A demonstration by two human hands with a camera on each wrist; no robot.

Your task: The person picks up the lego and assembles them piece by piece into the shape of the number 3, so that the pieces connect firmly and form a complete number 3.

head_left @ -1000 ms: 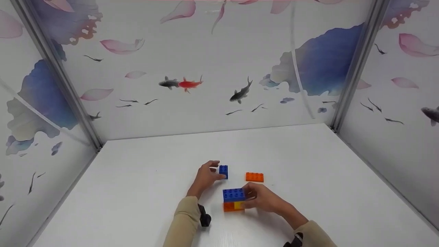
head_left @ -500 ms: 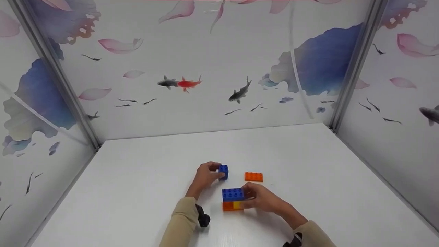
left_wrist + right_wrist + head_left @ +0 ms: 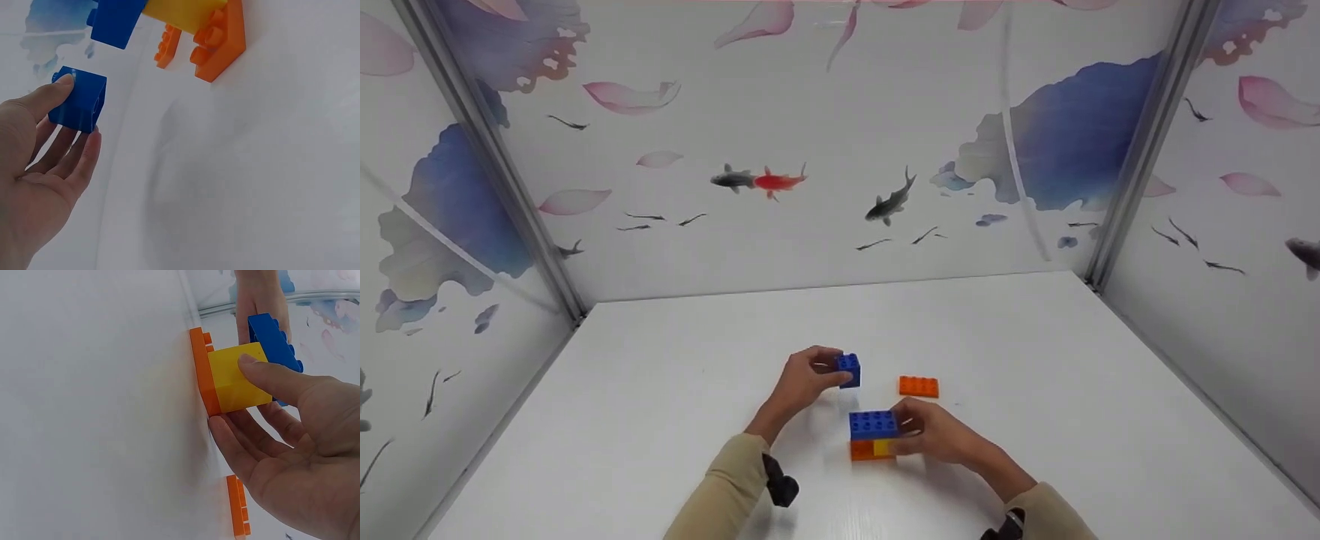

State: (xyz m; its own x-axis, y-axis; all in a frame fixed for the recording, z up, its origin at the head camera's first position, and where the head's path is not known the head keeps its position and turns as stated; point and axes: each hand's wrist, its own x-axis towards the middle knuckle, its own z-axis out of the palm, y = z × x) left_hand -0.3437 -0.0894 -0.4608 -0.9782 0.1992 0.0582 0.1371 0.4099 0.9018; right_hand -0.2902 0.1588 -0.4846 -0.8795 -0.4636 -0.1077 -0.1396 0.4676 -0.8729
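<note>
The left hand [image 3: 802, 379] is pinching a small blue block [image 3: 850, 372] above the white table [image 3: 660, 412]. The right hand [image 3: 936, 433] is gripping a block stack [image 3: 873, 426] nearby. The left wrist view is showing orange bumps [image 3: 212, 37] poking out beside the stack's yellow block [image 3: 185, 14]; the head view is leaving that spot unclear. A flat orange block [image 3: 919, 388] is lying near.

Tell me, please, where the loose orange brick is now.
In the head view, the loose orange brick lies on the white table, beyond the right hand and right of the small blue brick in the left hand.
</note>
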